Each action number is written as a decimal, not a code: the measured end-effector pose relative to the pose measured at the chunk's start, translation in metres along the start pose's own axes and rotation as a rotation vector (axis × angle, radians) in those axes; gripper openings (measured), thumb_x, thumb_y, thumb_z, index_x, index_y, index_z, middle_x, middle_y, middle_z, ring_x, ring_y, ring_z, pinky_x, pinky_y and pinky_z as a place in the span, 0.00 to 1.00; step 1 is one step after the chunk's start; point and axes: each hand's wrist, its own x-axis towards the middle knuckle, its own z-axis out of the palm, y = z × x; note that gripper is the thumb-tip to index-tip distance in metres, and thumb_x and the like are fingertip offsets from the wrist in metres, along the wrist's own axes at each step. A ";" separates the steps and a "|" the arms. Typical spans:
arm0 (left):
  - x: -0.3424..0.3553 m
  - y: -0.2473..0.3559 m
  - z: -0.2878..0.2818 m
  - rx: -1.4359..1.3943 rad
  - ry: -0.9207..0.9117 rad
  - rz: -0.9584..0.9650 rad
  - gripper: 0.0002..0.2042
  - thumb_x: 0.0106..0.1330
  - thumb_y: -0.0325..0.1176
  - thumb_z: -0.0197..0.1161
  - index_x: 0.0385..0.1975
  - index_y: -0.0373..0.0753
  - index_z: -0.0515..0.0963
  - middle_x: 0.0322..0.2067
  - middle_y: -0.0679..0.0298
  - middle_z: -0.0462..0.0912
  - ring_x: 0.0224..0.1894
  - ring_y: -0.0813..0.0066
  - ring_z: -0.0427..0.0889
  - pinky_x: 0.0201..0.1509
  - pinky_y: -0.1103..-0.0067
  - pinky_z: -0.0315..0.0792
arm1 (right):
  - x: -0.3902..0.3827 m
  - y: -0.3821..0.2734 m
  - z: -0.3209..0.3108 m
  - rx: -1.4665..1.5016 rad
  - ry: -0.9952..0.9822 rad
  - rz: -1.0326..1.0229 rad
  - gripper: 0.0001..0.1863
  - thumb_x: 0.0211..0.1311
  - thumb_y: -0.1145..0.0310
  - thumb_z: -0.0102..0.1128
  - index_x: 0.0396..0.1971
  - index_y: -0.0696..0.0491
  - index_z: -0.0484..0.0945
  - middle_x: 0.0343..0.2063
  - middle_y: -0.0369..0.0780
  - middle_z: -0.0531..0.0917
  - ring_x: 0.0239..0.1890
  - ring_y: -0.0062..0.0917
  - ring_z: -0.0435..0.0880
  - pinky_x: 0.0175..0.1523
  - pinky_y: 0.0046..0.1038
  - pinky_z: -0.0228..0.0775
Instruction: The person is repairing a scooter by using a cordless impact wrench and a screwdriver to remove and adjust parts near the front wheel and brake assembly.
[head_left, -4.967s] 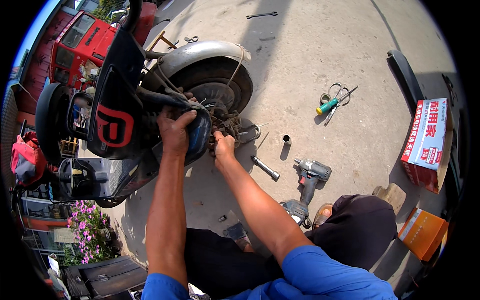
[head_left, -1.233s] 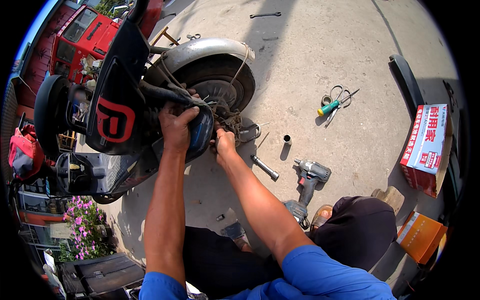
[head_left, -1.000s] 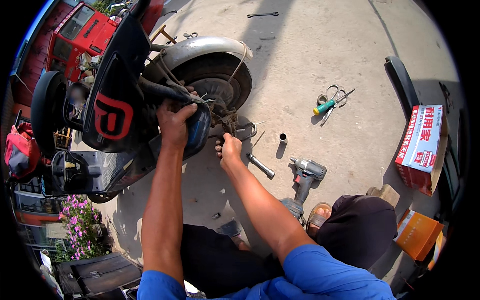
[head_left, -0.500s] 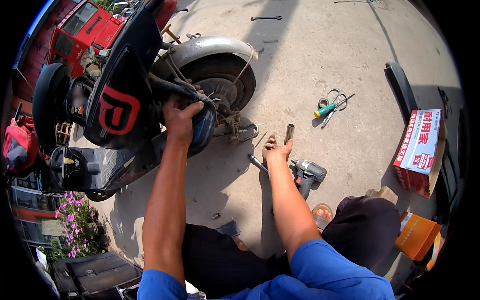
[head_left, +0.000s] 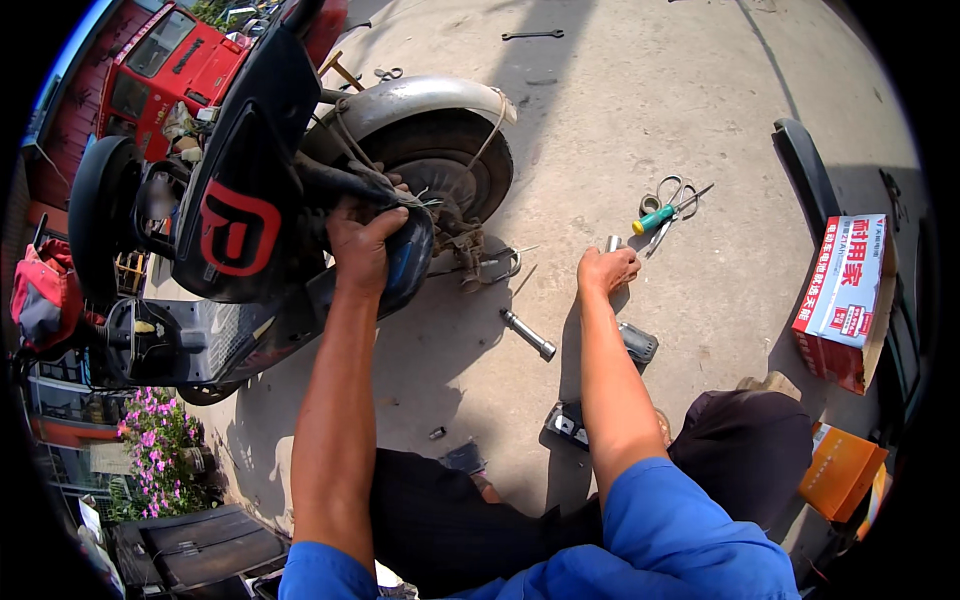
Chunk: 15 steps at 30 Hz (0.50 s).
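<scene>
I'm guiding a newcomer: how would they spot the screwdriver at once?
From the big silver fender, go right to the scissors beyond the right hand. The screwdriver lies across them; its green, yellow-ended handle sets it apart.

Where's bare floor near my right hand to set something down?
Bare concrete lies between the scissors and the red carton, and between the wheel and screwdriver. It's crowded around your right hand and its metal cylinder: screwdriver and scissors ahead, power tool by the forearm.
</scene>
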 end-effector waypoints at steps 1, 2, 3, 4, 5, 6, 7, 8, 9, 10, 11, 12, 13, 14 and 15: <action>0.000 0.000 0.001 -0.004 0.007 -0.010 0.25 0.47 0.11 0.60 0.50 0.30 0.73 0.44 0.55 0.81 0.47 0.65 0.81 0.56 0.72 0.73 | 0.006 -0.008 -0.014 -0.101 -0.090 0.058 0.29 0.49 0.67 0.69 0.49 0.61 0.67 0.53 0.53 0.68 0.60 0.46 0.66 0.62 0.42 0.61; 0.000 0.001 0.002 -0.009 0.015 -0.020 0.25 0.47 0.11 0.60 0.50 0.30 0.73 0.44 0.55 0.81 0.47 0.65 0.81 0.56 0.72 0.73 | 0.008 -0.008 -0.018 -0.179 -0.071 0.019 0.23 0.54 0.68 0.65 0.48 0.59 0.69 0.51 0.52 0.70 0.57 0.43 0.69 0.60 0.42 0.64; -0.001 0.001 0.002 -0.012 0.023 -0.030 0.25 0.47 0.11 0.60 0.50 0.30 0.73 0.44 0.55 0.81 0.47 0.66 0.81 0.56 0.72 0.73 | 0.015 -0.002 -0.013 -0.206 -0.102 0.032 0.24 0.54 0.68 0.64 0.49 0.59 0.69 0.52 0.52 0.70 0.58 0.44 0.69 0.61 0.42 0.64; -0.001 0.001 0.004 -0.015 0.022 -0.033 0.25 0.47 0.11 0.60 0.50 0.30 0.73 0.44 0.55 0.81 0.47 0.66 0.81 0.56 0.73 0.73 | 0.022 0.002 -0.012 -0.232 -0.128 0.047 0.24 0.55 0.68 0.64 0.51 0.58 0.68 0.53 0.52 0.69 0.58 0.44 0.69 0.61 0.42 0.64; 0.000 0.001 0.005 -0.018 0.020 -0.037 0.26 0.47 0.11 0.60 0.51 0.30 0.73 0.44 0.55 0.81 0.47 0.66 0.81 0.56 0.73 0.73 | 0.027 0.004 -0.011 -0.257 -0.155 0.063 0.25 0.56 0.68 0.63 0.52 0.57 0.67 0.55 0.53 0.68 0.59 0.45 0.68 0.61 0.42 0.65; 0.000 0.002 0.006 -0.021 0.019 -0.040 0.26 0.47 0.11 0.60 0.51 0.30 0.73 0.44 0.55 0.81 0.47 0.66 0.81 0.56 0.73 0.73 | 0.030 0.010 -0.011 -0.273 -0.184 0.024 0.22 0.59 0.68 0.60 0.52 0.58 0.69 0.54 0.52 0.70 0.59 0.44 0.69 0.61 0.41 0.65; 0.000 0.001 0.005 -0.014 0.019 -0.036 0.26 0.47 0.12 0.60 0.51 0.30 0.73 0.44 0.55 0.81 0.47 0.66 0.81 0.56 0.73 0.73 | 0.026 0.010 -0.012 -0.268 -0.189 0.002 0.21 0.60 0.68 0.59 0.52 0.58 0.69 0.53 0.53 0.71 0.59 0.44 0.69 0.61 0.40 0.66; 0.000 0.000 0.003 -0.007 0.020 -0.031 0.26 0.48 0.12 0.60 0.51 0.30 0.72 0.44 0.55 0.81 0.47 0.66 0.81 0.56 0.73 0.73 | 0.023 0.010 -0.012 -0.263 -0.193 -0.020 0.21 0.60 0.67 0.59 0.51 0.59 0.70 0.53 0.53 0.71 0.59 0.44 0.70 0.61 0.40 0.66; 0.000 0.000 0.001 -0.001 0.020 -0.026 0.26 0.48 0.12 0.60 0.52 0.30 0.72 0.44 0.55 0.81 0.47 0.66 0.81 0.56 0.73 0.73 | 0.020 0.009 -0.012 -0.258 -0.195 -0.041 0.20 0.61 0.67 0.58 0.51 0.59 0.70 0.53 0.53 0.72 0.59 0.44 0.70 0.61 0.40 0.66; 0.001 -0.001 0.002 -0.002 0.011 -0.024 0.26 0.48 0.12 0.60 0.52 0.30 0.72 0.45 0.55 0.81 0.47 0.66 0.81 0.56 0.73 0.73 | 0.019 0.010 -0.006 -0.220 -0.192 -0.005 0.22 0.61 0.65 0.59 0.51 0.62 0.69 0.53 0.54 0.73 0.58 0.46 0.71 0.61 0.40 0.66; 0.001 -0.001 0.001 0.003 0.006 -0.021 0.26 0.48 0.13 0.60 0.52 0.30 0.72 0.45 0.55 0.81 0.47 0.66 0.81 0.56 0.73 0.73 | 0.012 0.007 -0.003 -0.156 -0.196 0.027 0.24 0.61 0.63 0.58 0.50 0.65 0.69 0.51 0.56 0.75 0.55 0.48 0.75 0.59 0.42 0.68; 0.002 -0.001 0.001 0.007 0.000 -0.018 0.26 0.48 0.13 0.60 0.52 0.30 0.72 0.45 0.55 0.81 0.47 0.66 0.81 0.56 0.73 0.73 | 0.004 0.004 0.000 -0.008 -0.291 0.080 0.23 0.61 0.62 0.55 0.47 0.68 0.71 0.46 0.58 0.78 0.50 0.48 0.79 0.57 0.41 0.70; 0.001 -0.001 0.002 0.014 0.000 -0.017 0.26 0.48 0.13 0.59 0.52 0.30 0.72 0.45 0.55 0.80 0.48 0.66 0.81 0.56 0.73 0.73 | -0.005 0.004 0.007 0.097 -0.397 0.099 0.23 0.61 0.61 0.52 0.45 0.69 0.72 0.42 0.62 0.79 0.47 0.51 0.81 0.54 0.43 0.71; 0.001 0.000 0.002 0.028 0.002 -0.015 0.26 0.48 0.13 0.59 0.52 0.30 0.72 0.45 0.55 0.80 0.48 0.66 0.81 0.56 0.73 0.73 | -0.026 0.001 0.008 0.150 -0.484 0.026 0.25 0.61 0.59 0.50 0.41 0.70 0.74 0.40 0.63 0.80 0.46 0.54 0.81 0.52 0.45 0.71; 0.001 0.002 0.002 0.043 0.000 -0.014 0.26 0.48 0.13 0.59 0.52 0.30 0.72 0.45 0.55 0.80 0.48 0.66 0.81 0.56 0.73 0.72 | -0.046 -0.003 0.010 0.229 -0.563 0.047 0.26 0.60 0.57 0.50 0.38 0.70 0.75 0.37 0.64 0.80 0.44 0.55 0.81 0.51 0.46 0.70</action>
